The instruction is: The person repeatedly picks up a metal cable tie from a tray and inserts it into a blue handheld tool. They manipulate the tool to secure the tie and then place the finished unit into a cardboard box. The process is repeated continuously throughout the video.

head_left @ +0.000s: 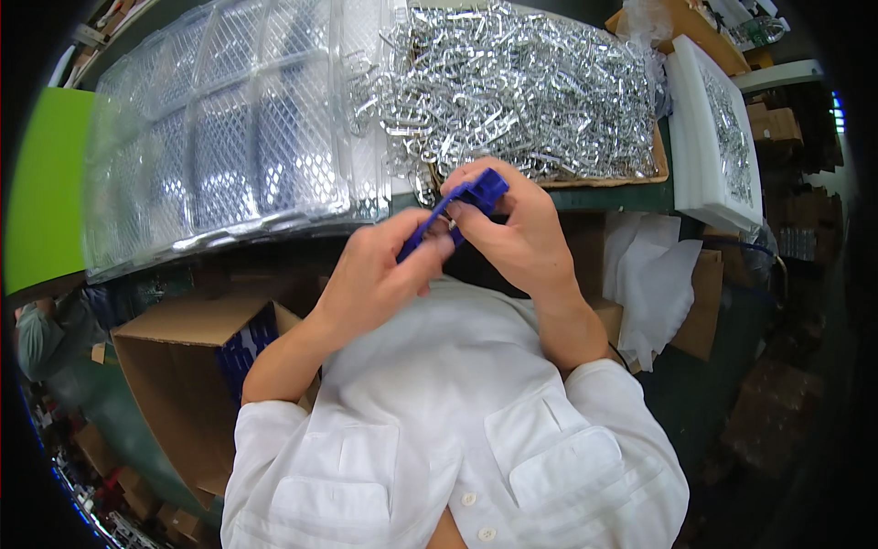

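Note:
Both my hands hold one blue plastic part [476, 195] just in front of my chest. My left hand [380, 274] pinches its lower end between thumb and fingers. My right hand [517, 224] grips its upper, ribbed end, and a small shiny metal piece shows between my fingers at the middle of the part. A large heap of silver metal clips [521, 87] lies right behind my hands on the green table [604, 197].
A stack of clear plastic blister trays [219, 137] fills the table's left. A white foam tray [709, 137] with more metal pieces stands at the right. An open cardboard box [174, 384] with blue parts sits at lower left. White bags hang at right.

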